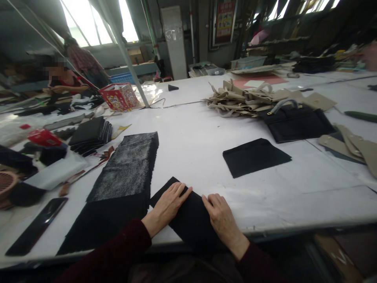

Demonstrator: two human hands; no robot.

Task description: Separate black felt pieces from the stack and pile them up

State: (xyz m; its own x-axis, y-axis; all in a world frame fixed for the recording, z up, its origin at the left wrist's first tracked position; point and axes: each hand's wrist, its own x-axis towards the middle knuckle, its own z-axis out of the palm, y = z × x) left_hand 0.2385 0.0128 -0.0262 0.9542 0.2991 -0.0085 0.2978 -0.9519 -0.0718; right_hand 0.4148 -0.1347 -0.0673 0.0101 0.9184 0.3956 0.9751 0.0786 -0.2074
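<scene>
Both my hands rest on a black fabric piece (190,220) that lies at the near edge of the white table (191,149). My left hand (167,206) lies flat on its left part with the fingers stretched out and together. My right hand (219,214) presses on its right part, fingers slightly curled and flat on the cloth. Just to the left stands a tall stack of black fabric pieces (123,177). Another single black fabric piece (255,156) lies flat farther off to the right.
A black handbag (297,122) and a heap of beige bag parts (250,100) sit at the far right. More beige parts (353,147) lie at the right edge. A smaller black stack (91,134), a phone (37,226) and a red box (119,96) are left. A person sits at far left.
</scene>
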